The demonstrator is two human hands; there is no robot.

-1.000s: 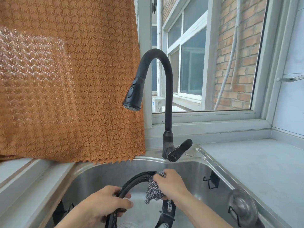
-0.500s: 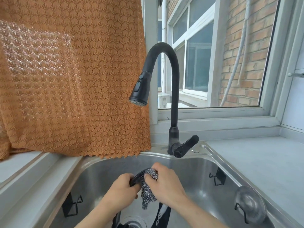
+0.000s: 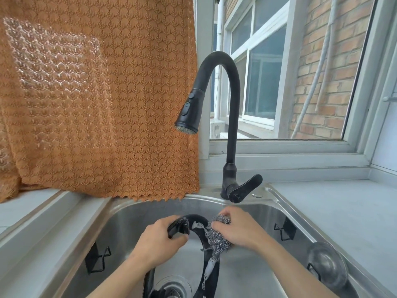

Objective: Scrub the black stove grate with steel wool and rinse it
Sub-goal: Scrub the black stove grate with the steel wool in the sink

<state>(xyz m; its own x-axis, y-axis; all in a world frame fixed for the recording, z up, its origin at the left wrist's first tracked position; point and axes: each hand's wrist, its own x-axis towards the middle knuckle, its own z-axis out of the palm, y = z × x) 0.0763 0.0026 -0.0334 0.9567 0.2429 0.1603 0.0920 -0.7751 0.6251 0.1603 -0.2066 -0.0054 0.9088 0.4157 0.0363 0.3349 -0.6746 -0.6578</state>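
left hand [image 3: 160,241] fingers curled round soapy black stove grate [image 3: 209,269] | right hand [image 3: 238,230] fingers pinching steel wool [image 3: 219,236] onto its rim | over steel sink [image 3: 133,214]

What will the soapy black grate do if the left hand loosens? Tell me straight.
The black stove grate would likely slip: suds streak its ring where the steel wool rubs. It looks rigid, keeping its curve though the left hand grips only the top. Probably heavy for its size, so it may drop hard into the steel sink.

head view, downward over sink [image 3: 120,214]
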